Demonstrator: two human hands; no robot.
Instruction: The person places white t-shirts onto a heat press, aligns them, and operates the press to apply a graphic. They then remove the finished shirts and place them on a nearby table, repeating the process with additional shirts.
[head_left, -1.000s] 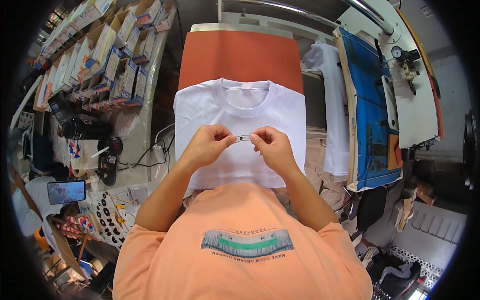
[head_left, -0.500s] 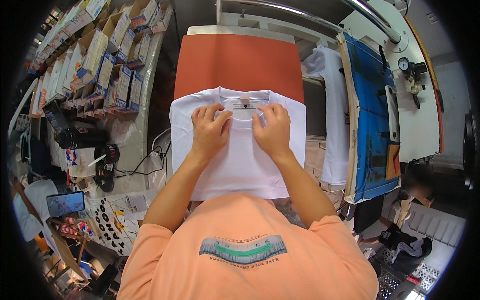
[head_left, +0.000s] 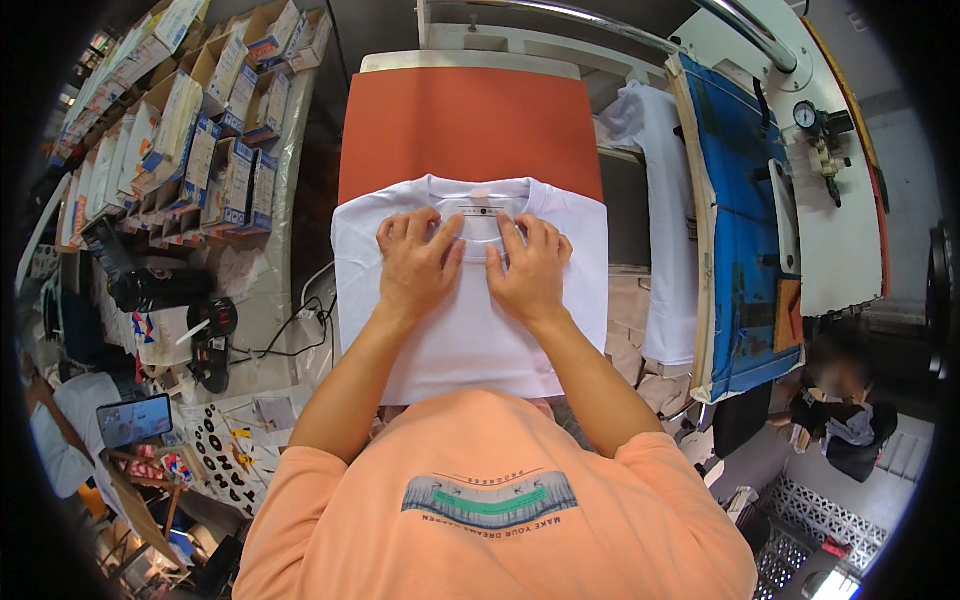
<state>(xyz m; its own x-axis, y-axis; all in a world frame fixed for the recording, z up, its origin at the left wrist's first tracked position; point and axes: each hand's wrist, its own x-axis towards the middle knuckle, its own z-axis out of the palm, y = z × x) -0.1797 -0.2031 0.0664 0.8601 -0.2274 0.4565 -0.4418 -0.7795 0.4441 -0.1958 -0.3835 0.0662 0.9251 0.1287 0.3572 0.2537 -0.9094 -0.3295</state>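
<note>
Moved up, the label is lying inside the collar, attachment unclear; left hand and right hand are gripping nothing.

T-shirt, white, short-necked, plain-fronted: laid flat, slightly creased, spread from side edge to side edge of the red pad, neckline directed toward its far edge. Label strip, pale, dark-printed, narrow: set crosswise within the neckline, below the pinkish neck tag.
</note>
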